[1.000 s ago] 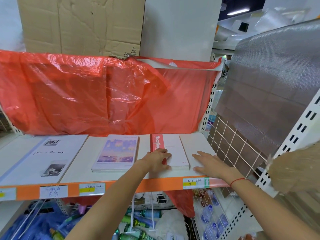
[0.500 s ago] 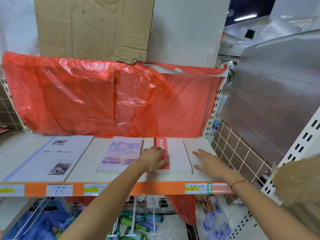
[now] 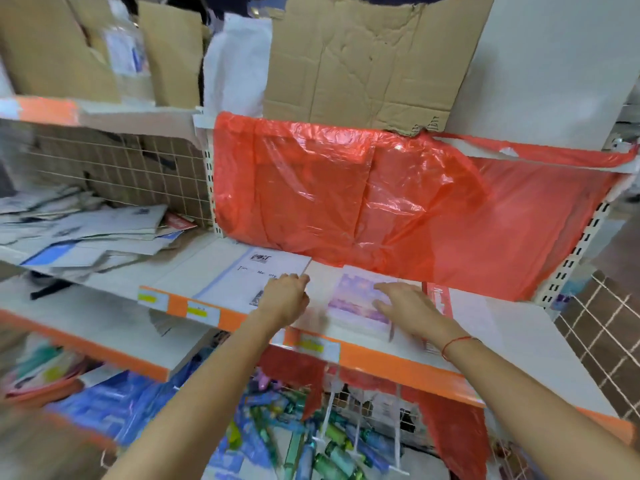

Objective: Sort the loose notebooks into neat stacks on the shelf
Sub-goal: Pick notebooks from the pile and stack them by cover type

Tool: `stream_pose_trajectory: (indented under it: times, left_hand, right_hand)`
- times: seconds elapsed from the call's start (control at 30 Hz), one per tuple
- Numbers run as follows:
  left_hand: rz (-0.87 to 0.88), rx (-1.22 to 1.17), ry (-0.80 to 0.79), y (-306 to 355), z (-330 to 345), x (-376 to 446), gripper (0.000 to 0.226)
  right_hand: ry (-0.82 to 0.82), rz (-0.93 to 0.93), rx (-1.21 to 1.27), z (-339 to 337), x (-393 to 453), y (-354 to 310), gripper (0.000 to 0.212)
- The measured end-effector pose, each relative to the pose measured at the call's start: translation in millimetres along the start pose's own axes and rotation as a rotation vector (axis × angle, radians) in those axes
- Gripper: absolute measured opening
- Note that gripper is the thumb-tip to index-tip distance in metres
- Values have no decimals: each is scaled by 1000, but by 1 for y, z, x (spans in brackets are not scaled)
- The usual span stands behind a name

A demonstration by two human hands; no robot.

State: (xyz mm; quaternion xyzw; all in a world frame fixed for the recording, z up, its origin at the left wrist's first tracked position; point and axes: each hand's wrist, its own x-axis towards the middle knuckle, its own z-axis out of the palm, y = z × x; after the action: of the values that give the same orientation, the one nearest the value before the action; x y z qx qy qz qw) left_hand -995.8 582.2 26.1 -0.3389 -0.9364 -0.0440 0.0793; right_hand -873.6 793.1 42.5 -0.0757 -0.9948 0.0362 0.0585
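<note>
The white shelf (image 3: 512,327) carries three notebooks lying flat, long axes running front to back. Left hand (image 3: 284,299), fingers curled, rests on the large white notebook (image 3: 239,275); right hand (image 3: 408,306), fingers straight, presses the purple-cover notebook (image 3: 353,299). Just right of it lies the red-spined notebook (image 3: 437,299).

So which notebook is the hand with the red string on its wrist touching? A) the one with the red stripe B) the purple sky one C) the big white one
B: the right hand, red string at its wrist, lies flat on the purple sky notebook; the red-striped notebook lies just right of it and the big white notebook is by the left hand.
</note>
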Motion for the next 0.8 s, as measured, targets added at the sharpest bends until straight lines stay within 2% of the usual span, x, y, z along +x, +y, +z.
stream_pose_trajectory:
  times: [0.43, 0.8]
  left_hand:
    - [-310, 14, -2, -271, -20, -119, 40]
    - [-469, -3, 34, -414, -12, -178, 48]
  right_hand:
    - [29, -300, 14, 40, 102, -260, 49]
    - [35, -413, -11, 66, 176, -398, 48]
